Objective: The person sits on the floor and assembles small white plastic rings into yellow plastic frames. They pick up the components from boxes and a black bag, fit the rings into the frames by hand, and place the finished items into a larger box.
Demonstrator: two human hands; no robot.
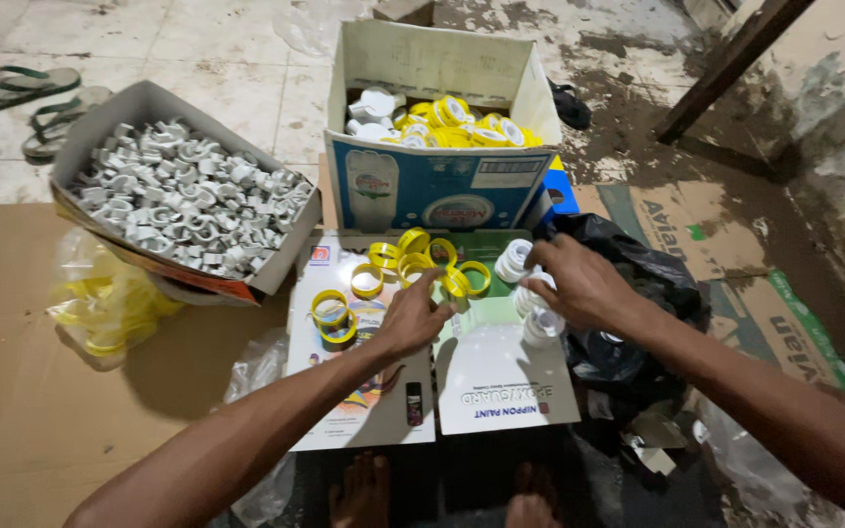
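My left hand [411, 315] reaches over flattened cardboard sheets [501, 376] and pinches a yellow plastic ring [434, 281] between its fingertips. More yellow rings [413, 256] lie scattered just beyond it, and two sit apart at the left [331, 315]. My right hand [579, 284] rests on a short stack of white round spools [540, 318], its fingers closed over them. Another white spool stack [514, 259] stands just left of that hand.
An open carton [432, 181] behind the rings holds yellow-and-white spools. A tilted box [114, 117] at the left is full of grey plastic clips. A black plastic bag [638, 284] lies on the right, a yellow bag [100, 293] on the left, sandals [22, 88] at the far left.
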